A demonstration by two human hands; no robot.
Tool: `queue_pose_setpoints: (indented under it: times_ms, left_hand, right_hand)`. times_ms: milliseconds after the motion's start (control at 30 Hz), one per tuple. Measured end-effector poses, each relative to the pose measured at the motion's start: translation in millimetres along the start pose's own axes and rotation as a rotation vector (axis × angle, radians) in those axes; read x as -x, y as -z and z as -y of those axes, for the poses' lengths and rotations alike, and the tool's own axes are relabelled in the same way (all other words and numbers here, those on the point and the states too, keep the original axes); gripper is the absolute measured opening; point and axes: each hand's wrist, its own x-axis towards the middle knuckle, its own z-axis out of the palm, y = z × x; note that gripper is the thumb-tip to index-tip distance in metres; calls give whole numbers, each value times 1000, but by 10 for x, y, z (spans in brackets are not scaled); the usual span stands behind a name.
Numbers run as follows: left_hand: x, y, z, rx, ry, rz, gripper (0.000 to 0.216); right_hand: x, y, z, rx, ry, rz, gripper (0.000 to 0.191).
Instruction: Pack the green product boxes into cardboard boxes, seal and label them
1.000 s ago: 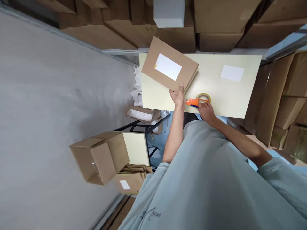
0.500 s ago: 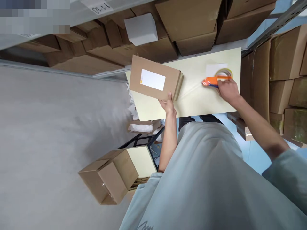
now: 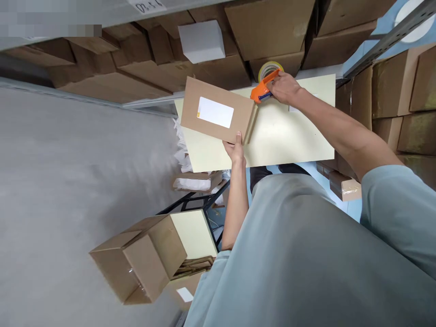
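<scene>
Beyond both of your hands runs a row of shelved cartons point(image 3: 269, 27), and below them the pale tabletop point(image 3: 289, 141) spreads under and between your hands. To the left of your left forearm, nearer your body, sits an open carton point(image 3: 146, 268) with its flaps out.

The flat cardboard box point(image 3: 216, 94) is at your left hand, reaching forward and left from it over the tabletop, in almost the same spot as half a second ago. Your left hand point(image 3: 235, 149) pinches its near edge, thumb on the top face and the other fingers underneath, much as before.

Your right hand point(image 3: 284, 87) is wrapped round the handle of the orange tape dispenser point(image 3: 261, 91). This is the main change: earlier you had it well to the right of the box; now it has swung forward and left, farther out than your left hand, with its nose at the box's far right corner. Whether it touches the cardboard, you cannot tell from here. The tape roll point(image 3: 260, 72) stands just past your right fingers.

The white sheet point(image 3: 292, 109) lies partly hidden beneath your right forearm; half a second ago the dispenser overlapped it. The white label point(image 3: 215, 112) faces up, just ahead of your left thumb.
</scene>
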Motion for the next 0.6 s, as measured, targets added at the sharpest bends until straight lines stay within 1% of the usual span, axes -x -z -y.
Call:
queue_pose_setpoints:
  times_ms: [33,67,100,167,200,267,300,367,400,433,467,533,600]
  left_hand:
    - [24,101,-25,0,7,14,55]
    - [42,234,-50,-10,19,33,53]
    - [51,395,-75,-30,35,52,51]
    - [32,776,-133,-98,78,69,44]
    - [3,978,-169,-153,93,64,40]
    - [-86,1353,-260,-324,87,16,31]
    - [-139,1507,-312,-424,55,-10,30]
    - [-243,1705,-420,-612,-40,-36,40]
    - [-285,1740,-467,-687,-96,-37,48]
    - [-316,1728,-505,-743,-149,-37,56]
    - [-334,1672,-530,-778,-195,-36,62]
    - [-329,1445,-537,-784,-258,-42,68]
    - [-279,1136,-493,-718,-280,-45,75]
  right_hand:
    - [63,-20,43,-36,-9,4,78]
    - [150,-59,113,-65,-11,9,71]
    - [263,-116,214,-84,-2,19,62]
    - [556,-273,512,-93,34,48,46]
    - [727,-363,705,-95,60,87,42]
    - [1071,-544,1149,-71,132,205,33]
    - [1227,-628,1383,-78,162,227,32]
    - [1465,-777,1822,-119,180,259,39]
    - [1540,-841,2012,-151,174,278,41]
    - [1588,-898,2175,-188,160,288,43]
    - [1611,-948,2307,-226,139,293,45]
    - [1607,-1029,2481,-286,96,289,45]
    - [1574,-1081,2546,-309,78,282,46]
